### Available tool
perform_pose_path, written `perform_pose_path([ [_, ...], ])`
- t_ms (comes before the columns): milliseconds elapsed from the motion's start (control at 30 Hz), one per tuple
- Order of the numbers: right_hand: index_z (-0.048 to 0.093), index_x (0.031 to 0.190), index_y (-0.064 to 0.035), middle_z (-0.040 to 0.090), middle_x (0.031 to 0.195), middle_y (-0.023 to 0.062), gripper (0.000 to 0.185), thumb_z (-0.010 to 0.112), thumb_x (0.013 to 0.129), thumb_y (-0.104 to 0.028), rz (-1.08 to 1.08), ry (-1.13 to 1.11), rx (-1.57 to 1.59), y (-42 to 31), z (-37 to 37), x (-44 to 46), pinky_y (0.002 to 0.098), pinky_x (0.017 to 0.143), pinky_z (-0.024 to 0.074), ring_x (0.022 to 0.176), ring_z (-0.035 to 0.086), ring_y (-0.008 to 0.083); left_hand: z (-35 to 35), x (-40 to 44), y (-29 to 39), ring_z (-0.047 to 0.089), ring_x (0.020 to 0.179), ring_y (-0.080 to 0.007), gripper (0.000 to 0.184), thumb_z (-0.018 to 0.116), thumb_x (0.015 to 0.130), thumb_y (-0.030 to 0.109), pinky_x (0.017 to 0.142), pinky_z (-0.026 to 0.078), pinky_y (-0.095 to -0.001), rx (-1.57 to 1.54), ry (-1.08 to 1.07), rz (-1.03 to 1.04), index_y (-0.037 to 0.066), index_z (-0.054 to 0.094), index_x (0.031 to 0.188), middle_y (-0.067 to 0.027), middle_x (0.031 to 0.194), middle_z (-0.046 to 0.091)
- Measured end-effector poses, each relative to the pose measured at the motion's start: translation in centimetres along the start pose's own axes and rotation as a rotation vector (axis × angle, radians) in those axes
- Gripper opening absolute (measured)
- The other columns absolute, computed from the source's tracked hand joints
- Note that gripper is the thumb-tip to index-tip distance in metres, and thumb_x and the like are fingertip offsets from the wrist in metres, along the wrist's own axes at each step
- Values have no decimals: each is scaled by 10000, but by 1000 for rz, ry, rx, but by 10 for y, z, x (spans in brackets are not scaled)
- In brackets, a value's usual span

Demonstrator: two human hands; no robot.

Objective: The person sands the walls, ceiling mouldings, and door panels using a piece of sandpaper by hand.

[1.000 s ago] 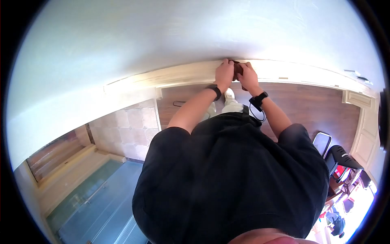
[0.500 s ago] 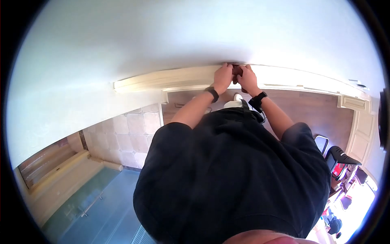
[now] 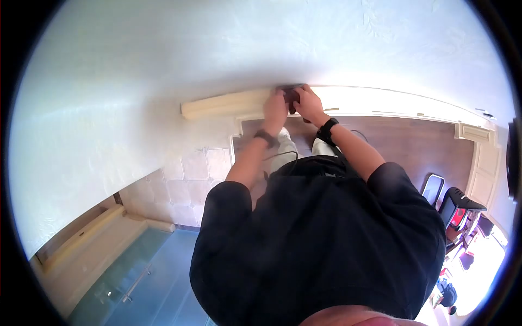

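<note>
A small dark brown item, soft-looking like a bunched cloth, lies between my two hands against the cream ledge where it meets the pale wall. My left hand is closed at its left side, slightly blurred. From the right, my right hand grips the same item with fingers curled round it. Part of the item hangs below the fingers. Dark bands circle both wrists. What exactly the item is I cannot make out.
Pale textured wall rises ahead. Below the ledge is brown flooring, with light tiles to the left. A glass panel with a handle stands lower left. At right are a black chair-like object and a cream cabinet.
Both hands and the brown item have shifted left along the ledge. My body has moved a little, and more of my legs shows below the ledge.
</note>
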State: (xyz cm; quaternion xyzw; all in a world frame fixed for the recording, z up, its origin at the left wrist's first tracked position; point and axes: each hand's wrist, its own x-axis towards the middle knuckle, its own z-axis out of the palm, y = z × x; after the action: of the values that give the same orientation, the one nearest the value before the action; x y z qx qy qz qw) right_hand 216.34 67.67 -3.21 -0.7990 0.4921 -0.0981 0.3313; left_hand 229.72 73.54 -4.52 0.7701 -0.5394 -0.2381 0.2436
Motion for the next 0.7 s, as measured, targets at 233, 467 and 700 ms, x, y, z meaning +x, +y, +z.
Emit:
perform_pose_path([
  [233,606,1156,-86,574,1119,142,397,628,762,-126,111,43,115,24,-37,-19,429,825,509,965,598,362,29,2,37,607,876,-393,244,635,780,53,735,493,-490,-108,-56,114,41,540,1004,-178,976,604],
  [467,631,1143,-100,591,1089,148,385,610,759,-97,221,100,61,95,-83,-42,406,847,502,978,602,353,86,9,99,603,858,-379,244,653,748,52,721,506,-464,-128,-16,273,45,550,969,-152,987,553],
  [700,634,1148,-86,591,1092,146,399,609,749,-83,174,128,74,99,-82,-41,400,848,502,980,603,346,90,6,100,607,858,-370,254,661,746,59,718,509,-457,-107,-21,207,61,561,980,-148,990,555],
])
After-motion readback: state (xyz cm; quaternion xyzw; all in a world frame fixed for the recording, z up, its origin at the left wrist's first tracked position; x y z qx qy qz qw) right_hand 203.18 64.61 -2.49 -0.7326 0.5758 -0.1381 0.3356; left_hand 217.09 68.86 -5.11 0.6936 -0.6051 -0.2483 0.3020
